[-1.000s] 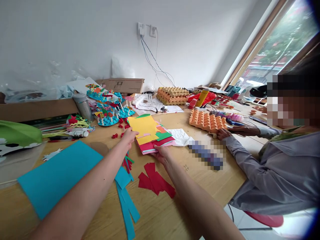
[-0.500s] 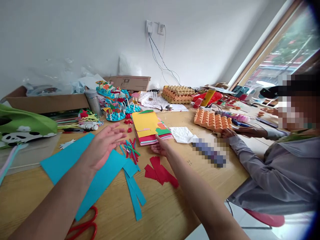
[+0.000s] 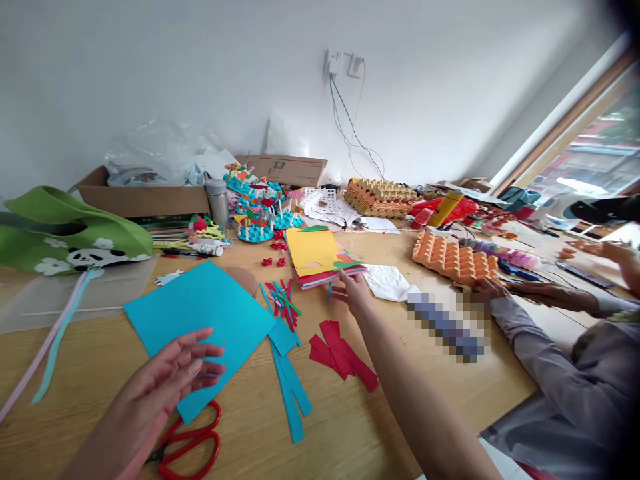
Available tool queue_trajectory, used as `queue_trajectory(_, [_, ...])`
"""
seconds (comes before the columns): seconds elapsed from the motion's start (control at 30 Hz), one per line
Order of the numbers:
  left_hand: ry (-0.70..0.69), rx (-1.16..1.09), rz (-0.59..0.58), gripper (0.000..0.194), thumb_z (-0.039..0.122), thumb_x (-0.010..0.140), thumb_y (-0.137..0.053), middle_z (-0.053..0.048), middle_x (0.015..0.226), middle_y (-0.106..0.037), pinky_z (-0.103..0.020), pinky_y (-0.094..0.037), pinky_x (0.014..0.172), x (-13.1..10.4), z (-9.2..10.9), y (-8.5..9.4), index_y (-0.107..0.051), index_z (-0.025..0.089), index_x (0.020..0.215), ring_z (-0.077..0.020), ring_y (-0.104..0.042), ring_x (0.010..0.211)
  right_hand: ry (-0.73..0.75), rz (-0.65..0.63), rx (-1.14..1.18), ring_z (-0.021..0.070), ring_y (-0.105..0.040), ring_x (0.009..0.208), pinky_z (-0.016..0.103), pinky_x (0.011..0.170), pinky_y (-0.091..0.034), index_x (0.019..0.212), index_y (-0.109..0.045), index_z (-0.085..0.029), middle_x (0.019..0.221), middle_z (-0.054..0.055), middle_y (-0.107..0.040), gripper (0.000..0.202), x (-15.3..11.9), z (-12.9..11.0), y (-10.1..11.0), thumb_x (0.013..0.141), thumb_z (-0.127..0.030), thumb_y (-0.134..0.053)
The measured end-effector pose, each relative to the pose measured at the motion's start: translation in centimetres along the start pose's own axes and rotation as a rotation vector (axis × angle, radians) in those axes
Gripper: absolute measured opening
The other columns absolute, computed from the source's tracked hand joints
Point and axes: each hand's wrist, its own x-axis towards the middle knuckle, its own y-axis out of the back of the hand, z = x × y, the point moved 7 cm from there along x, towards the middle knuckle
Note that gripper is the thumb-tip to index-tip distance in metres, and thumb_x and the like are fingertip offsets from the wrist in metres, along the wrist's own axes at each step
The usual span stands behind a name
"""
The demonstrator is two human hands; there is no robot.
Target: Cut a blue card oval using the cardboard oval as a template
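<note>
At eight o'clock in my view, my left hand [image 3: 160, 390] is hovering with fingers parted, holding nothing, over the near part of the blue sheet [image 3: 203, 313]; the scissors [image 3: 190, 437] are lying at seven. Near centre, the paper stack [image 3: 310, 250] is resting on the worktop [image 3: 350, 427]. At its four o'clock, my right hand [image 3: 355, 293] is meeting the edge; I can't tell whether it's pinching. I'm probably positioning the stack; moving it would be calling for a firm grip.

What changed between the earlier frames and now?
The left hand let go of the paper stack and moved back and left, near the blue sheet and red scissors. The right hand stays at the stack's near edge; the red strips lie as before.
</note>
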Motion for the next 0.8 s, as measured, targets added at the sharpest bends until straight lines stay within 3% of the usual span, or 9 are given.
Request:
queue_trajectory(0.13, [0.059,0.057,-0.036,0.057,0.056,0.064,-0.075,-0.008,0.104,-0.070,-0.037,-0.057,0.082,-1.5,-3.1,0.9,-0.063,0.025,0.110,-0.0276,-0.068,0.090,-0.050,0.003,-0.039,0.0131,-0.063,0.054,0.024,0.049,-0.056,0.090,-0.054,-0.020,0.066,-0.001,-0.063,0.016,0.7,0.9,0.0,0.079,-0.017,-0.066])
queue_trajectory(0.27, [0.009,0.146,-0.037,0.061,0.063,0.066,-0.068,-0.006,0.093,-0.072,-0.036,-0.056,0.082,-1.6,-3.8,2.3,-0.061,0.022,0.110,-0.0259,-0.069,0.087,-0.022,0.030,-0.136,0.0088,-0.062,0.054,0.019,0.056,-0.055,0.086,-0.050,-0.022,0.062,-0.005,-0.062,0.013,0.8,0.5,0.7,0.084,-0.012,-0.058])
queue_trajectory(0.33, [-0.033,0.187,0.031,0.065,0.067,0.062,-0.068,-0.007,0.091,-0.072,-0.036,-0.057,0.081,-1.2,-3.4,3.8,-0.061,0.021,0.107,-0.0265,-0.069,0.087,-0.049,-0.022,-0.243,0.0108,-0.061,0.050,0.022,0.052,-0.054,0.081,-0.051,-0.020,0.058,-0.003,-0.061,0.009,0.0,0.4,1.2,0.086,-0.020,-0.059])
queue_trajectory(0.47, [-0.130,0.245,0.195,0.066,0.069,0.059,-0.067,-0.010,0.098,-0.072,-0.038,-0.054,0.090,0.2,-2.8,7.6,-0.061,0.020,0.104,-0.0280,-0.067,0.097,-0.065,-0.193,-0.550,0.0116,-0.049,0.034,0.021,0.033,-0.037,0.064,-0.052,-0.016,0.044,0.001,-0.054,0.036,-3.3,0.7,0.7,0.085,-0.045,-0.059])
queue_trajectory(0.53, [-0.190,0.296,0.294,0.064,0.068,0.058,-0.067,-0.011,0.106,-0.070,-0.041,-0.052,0.093,1.3,-2.6,9.3,-0.062,0.021,0.100,-0.0298,-0.064,0.105,0.013,-0.275,-0.701,0.0107,-0.046,0.032,0.020,0.032,-0.032,0.061,-0.053,-0.016,0.043,0.000,-0.052,0.042,-5.1,0.7,-2.0,0.084,-0.051,-0.056])
queue_trajectory(0.67, [-0.262,0.396,0.426,0.067,0.069,0.057,-0.065,-0.015,0.120,-0.063,-0.047,-0.050,0.094,3.7,-3.1,10.8,-0.061,0.020,0.103,-0.0350,-0.054,0.120,0.337,-0.538,-1.013,0.0175,-0.063,0.063,0.026,0.058,-0.046,0.074,-0.063,-0.016,0.068,0.005,-0.067,0.037,-8.6,1.0,-13.2,0.079,-0.053,-0.062])
queue_trajectory(0.73, [-0.237,0.376,0.386,0.070,0.069,0.060,-0.061,-0.017,0.125,-0.060,-0.045,-0.050,0.095,4.8,-4.2,10.7,-0.059,0.019,0.108,-0.0342,-0.055,0.120,0.460,-0.535,-1.114,0.0250,-0.065,0.089,0.031,0.075,-0.047,0.092,-0.065,-0.015,0.095,0.011,-0.070,0.037,-9.5,1.1,-18.2,0.074,-0.047,-0.070])
queue_trajectory(0.8, [-0.223,0.366,0.380,0.070,0.070,0.060,-0.061,-0.018,0.127,-0.059,-0.047,-0.051,0.093,5.3,-5.5,11.2,-0.058,0.019,0.108,-0.0360,-0.054,0.120,0.486,-0.489,-1.181,0.0332,-0.060,0.103,0.037,0.082,-0.044,0.098,-0.064,-0.010,0.102,0.020,-0.068,0.045,-9.6,1.6,-21.7,0.068,-0.041,-0.076])
